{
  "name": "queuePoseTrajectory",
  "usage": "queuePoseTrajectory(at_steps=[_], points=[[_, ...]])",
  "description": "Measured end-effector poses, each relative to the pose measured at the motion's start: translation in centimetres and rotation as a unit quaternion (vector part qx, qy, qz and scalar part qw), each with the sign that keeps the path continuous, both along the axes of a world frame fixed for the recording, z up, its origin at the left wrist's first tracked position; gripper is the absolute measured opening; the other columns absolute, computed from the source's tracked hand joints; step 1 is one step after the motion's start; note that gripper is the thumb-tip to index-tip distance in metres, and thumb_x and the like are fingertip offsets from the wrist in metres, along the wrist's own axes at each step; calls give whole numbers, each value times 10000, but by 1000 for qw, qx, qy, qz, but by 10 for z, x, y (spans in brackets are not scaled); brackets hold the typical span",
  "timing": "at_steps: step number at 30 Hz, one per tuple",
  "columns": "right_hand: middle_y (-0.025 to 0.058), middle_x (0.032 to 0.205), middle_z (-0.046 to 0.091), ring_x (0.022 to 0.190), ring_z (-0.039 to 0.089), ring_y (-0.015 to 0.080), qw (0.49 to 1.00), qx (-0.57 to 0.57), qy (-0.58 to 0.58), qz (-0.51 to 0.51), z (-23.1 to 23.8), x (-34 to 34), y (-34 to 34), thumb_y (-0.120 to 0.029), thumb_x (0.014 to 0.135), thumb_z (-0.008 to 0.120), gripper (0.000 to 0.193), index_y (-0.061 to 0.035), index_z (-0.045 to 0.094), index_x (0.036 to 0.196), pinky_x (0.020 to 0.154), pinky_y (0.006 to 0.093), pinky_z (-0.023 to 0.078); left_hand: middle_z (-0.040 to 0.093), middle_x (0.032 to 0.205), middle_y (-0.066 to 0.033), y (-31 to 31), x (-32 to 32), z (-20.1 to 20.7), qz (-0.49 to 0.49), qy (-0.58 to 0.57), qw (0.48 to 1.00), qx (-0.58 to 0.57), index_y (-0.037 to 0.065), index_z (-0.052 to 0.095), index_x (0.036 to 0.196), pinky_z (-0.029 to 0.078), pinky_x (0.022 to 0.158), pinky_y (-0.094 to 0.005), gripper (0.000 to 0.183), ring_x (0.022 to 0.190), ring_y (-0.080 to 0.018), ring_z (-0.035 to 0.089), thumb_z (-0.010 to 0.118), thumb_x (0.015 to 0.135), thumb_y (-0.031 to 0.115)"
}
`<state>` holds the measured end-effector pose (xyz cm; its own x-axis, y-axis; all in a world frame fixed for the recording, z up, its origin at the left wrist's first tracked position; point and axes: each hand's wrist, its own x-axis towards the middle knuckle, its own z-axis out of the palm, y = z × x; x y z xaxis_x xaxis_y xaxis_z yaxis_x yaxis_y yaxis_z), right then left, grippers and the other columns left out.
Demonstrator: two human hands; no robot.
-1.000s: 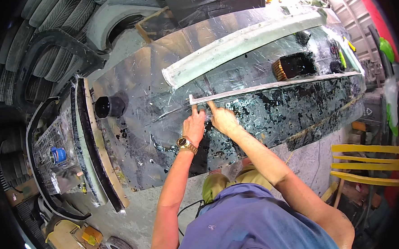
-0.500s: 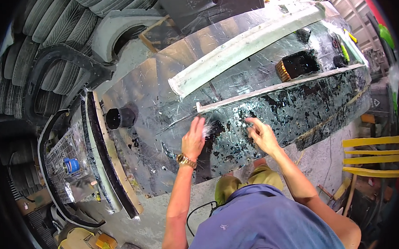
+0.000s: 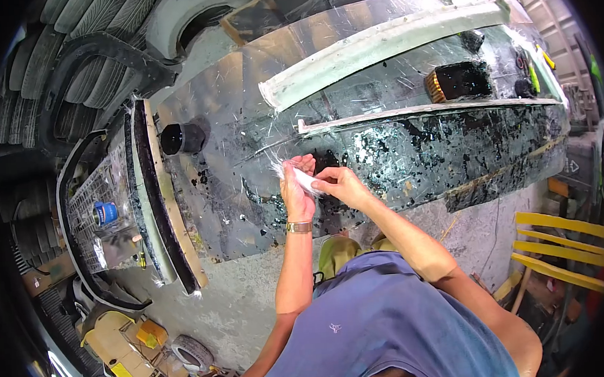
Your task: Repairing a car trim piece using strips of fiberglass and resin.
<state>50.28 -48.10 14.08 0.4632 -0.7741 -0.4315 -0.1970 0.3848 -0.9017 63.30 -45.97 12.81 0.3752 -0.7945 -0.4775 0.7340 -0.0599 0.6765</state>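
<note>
Held between both hands, just above the near part of the worktop (image 3: 222,104): a white fibre bundle (image 3: 306,181). Cradled lengthwise in the half-curled, upturned left hand (image 3: 298,194), with loose strands (image 3: 278,167) splaying out beyond the thumb. Pinched at the lower right end, by the look of it, between thumb and fingertips of the right hand (image 3: 343,186).

Best, probably, to keep the left grasp light: firm enough to prevent slipping, too gentle to crush the fibres. Pinch close to the end with the right, and tease along the length rather than across, to limit shedding. Smooth the splayed ends into line before loosening either grip. Stay above the glossy dark splashes (image 3: 422,131), likely to snag stray strands. Avoid brushing the slim pale strip (image 3: 380,118) lying just beyond the hands, and keep well away from the black cup (image 3: 191,137) and the dark-filled tub (image 3: 467,81).
</note>
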Motion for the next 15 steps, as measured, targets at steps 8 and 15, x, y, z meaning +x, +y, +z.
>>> queuePoseTrajectory(at_steps=[8,15], points=[[160,732,583,673,572,315,962,-266,63,27,23,-1,14,-119,838,642,122,-5,606,816,597,380,445,474,667,-35,6,8,-16,94,142,984,51,112,465,770,464,955,-468,294,611,-152,465,435,1003,289],[18,646,573,613,497,80,996,-17,-21,-81,10,-44,9,-161,887,603,161,-14,633,829,559,261,407,545,722,-85,5,68,-26,167,-46,983,52,86,457,877,485,907,-482,380,656,-217,554,407,988,446]])
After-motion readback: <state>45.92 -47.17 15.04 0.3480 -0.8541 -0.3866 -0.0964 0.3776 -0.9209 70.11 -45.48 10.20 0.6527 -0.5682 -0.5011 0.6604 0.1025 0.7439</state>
